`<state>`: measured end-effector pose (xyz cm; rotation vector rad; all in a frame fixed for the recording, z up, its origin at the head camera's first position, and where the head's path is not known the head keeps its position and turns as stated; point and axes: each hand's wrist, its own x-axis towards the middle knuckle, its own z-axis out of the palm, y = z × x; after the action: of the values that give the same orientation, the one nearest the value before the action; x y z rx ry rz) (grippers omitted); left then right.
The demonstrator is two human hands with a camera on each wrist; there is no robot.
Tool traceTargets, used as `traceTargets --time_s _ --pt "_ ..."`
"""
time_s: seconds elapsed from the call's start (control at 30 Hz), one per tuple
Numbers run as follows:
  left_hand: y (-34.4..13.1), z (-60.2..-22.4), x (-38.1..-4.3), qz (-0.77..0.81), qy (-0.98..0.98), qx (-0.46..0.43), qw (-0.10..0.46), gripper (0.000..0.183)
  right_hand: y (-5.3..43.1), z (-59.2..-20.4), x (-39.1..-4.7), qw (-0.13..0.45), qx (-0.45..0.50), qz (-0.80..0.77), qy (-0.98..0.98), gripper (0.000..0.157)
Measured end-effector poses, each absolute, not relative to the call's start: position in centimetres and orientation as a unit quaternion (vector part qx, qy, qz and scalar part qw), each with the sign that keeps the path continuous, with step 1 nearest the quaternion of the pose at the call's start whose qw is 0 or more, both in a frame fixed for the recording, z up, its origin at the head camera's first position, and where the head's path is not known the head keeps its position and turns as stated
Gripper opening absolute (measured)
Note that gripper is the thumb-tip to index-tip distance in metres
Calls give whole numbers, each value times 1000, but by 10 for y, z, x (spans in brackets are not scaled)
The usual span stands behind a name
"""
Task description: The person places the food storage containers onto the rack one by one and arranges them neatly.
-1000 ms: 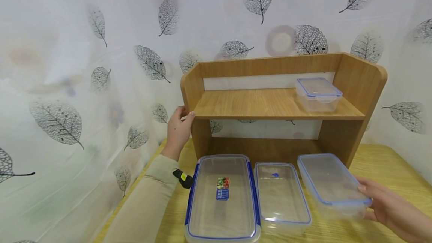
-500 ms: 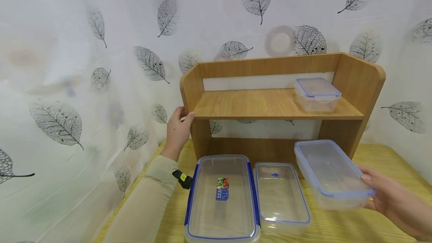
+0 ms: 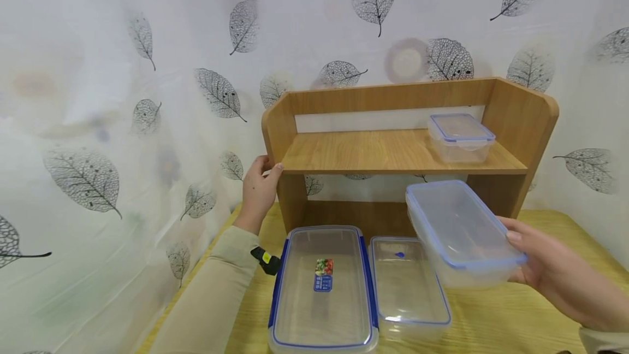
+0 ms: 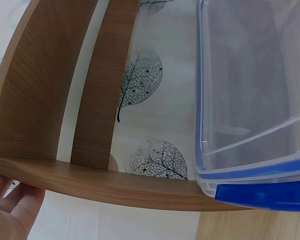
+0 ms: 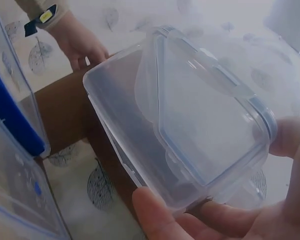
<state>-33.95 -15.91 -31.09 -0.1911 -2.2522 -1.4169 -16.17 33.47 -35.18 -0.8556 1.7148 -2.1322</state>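
Note:
My right hand (image 3: 545,266) grips the near right end of a clear lidded food container (image 3: 462,223), thumb on one side and fingers on the other. Held in the air and tilted, the container hangs in front of the lower compartment. In the right wrist view, fingers wrap the end of the container (image 5: 210,110). My left hand (image 3: 260,190) holds the left side panel of a wooden desktop shelf (image 3: 358,152), its thumb at the front edge. In the left wrist view, fingertips (image 4: 27,207) touch the panel's outer face.
A large container with blue clips (image 3: 321,310) and a medium container (image 3: 410,288) stand side by side on the wood-grain table (image 3: 521,321). A small container (image 3: 462,138) sits at the upper shelf's right end. A leaf-patterned wall covering (image 3: 113,97) stands behind.
My right hand has lifted the container higher off the table and carried it left, partly over the medium container. The left hand stays on the shelf's side panel.

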Motion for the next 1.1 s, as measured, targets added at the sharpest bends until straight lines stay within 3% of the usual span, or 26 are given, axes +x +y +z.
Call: traceTargets --time_s 1.1 --pt "-160 -312 -340 -515 -824 -64 226 41 246 -273 -195 55 -264 -665 697 40"
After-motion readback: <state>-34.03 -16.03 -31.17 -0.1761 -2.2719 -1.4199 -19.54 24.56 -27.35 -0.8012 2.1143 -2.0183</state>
